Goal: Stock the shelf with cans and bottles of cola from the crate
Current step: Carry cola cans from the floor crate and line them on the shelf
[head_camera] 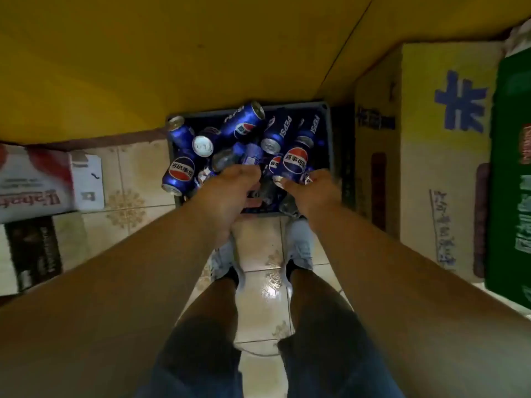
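A dark crate (330,130) sits on the floor in front of my feet, heaped with several blue cola cans and bottles. My left hand (230,188) reaches into its near middle, fingers curled around a bottle with a blue label (244,155). My right hand (311,189) is at the near right of the crate, closed on the base of a blue cola can (293,165) that points away from me. Another can (179,175) lies over the crate's left edge. No shelf can be made out.
A tall cardboard box (439,156) with blue characters stands right of the crate, a green carton (511,179) beyond it. White and dark cartons (34,182) lie at the left. A yellow surface (172,53) rises behind the crate. Glossy tiled floor (258,297) lies under my feet.
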